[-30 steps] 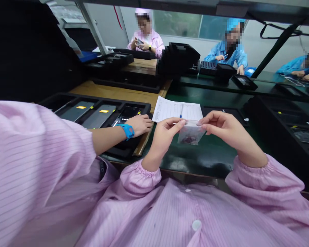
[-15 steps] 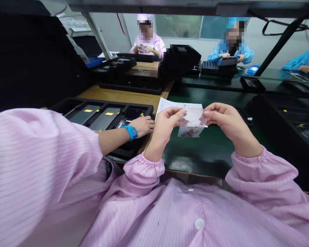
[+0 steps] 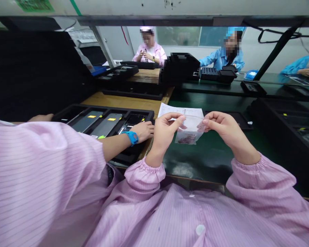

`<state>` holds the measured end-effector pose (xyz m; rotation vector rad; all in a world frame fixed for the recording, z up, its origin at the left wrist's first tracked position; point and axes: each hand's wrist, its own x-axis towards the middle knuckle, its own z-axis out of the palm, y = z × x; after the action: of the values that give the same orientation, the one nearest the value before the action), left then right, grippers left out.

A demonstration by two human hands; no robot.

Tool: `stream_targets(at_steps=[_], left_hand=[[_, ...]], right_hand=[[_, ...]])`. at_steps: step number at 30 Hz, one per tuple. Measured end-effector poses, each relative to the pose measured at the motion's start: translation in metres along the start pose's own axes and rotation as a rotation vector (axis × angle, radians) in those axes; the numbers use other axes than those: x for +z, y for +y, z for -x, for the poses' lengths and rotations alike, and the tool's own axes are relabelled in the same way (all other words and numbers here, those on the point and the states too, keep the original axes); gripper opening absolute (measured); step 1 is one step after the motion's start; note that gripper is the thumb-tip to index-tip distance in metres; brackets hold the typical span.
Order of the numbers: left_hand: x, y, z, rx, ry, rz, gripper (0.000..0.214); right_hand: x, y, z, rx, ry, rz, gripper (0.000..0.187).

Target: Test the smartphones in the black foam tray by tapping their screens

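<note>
A small clear plastic bag (image 3: 186,137) hangs between my two hands above the green table (image 3: 185,161). Small dark reddish bits lie in its bottom; I cannot make out what they are. My left hand (image 3: 166,132) pinches the bag's upper left edge between thumb and fingers. At its upper right edge, my right hand (image 3: 221,130) grips it in the same way. Behind the bag, partly covered by it, lies a white printed sheet (image 3: 167,109).
On the left, a co-worker's hand (image 3: 141,131) with a blue wristband rests on a black foam tray (image 3: 150,115) of phones. Black trays (image 3: 267,106) stand at the right. Across the table, several people sit beside stacked black trays (image 3: 181,65). A shelf beam (image 3: 157,20) crosses overhead.
The view has tilted up, so the scene sits lower. The bag's lower end has swung slightly left, with both hands still pinching it. Across the table, one person in blue has stretched an arm sideways.
</note>
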<state>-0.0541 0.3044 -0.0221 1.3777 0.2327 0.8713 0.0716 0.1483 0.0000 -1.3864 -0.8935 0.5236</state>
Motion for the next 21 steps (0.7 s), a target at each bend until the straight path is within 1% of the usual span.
stream_targets(at_steps=[9,15,18,21], left_hand=[[-0.0001,0.0063,0.0012,-0.04,0.01,0.002,0.036],[0.0011,0.0059,0.0035,-0.02,-0.015,-0.032,0.036],[0.0028,0.006,0.0042,-0.022,-0.037,-0.034,0.034],[0.0023,0.0031,0.0038,-0.03,-0.023,-0.004,0.041]], right_hand=[[0.0029,-0.0017,0.0017,-0.019,-0.001,0.003,0.039],[0.0066,-0.0024,0.0011,-0.022,-0.011,0.023,0.038],[0.0085,-0.0053,-0.0001,-0.043,-0.035,0.042,0.035],[0.0086,-0.009,-0.0012,-0.063,-0.013,0.023,0.031]])
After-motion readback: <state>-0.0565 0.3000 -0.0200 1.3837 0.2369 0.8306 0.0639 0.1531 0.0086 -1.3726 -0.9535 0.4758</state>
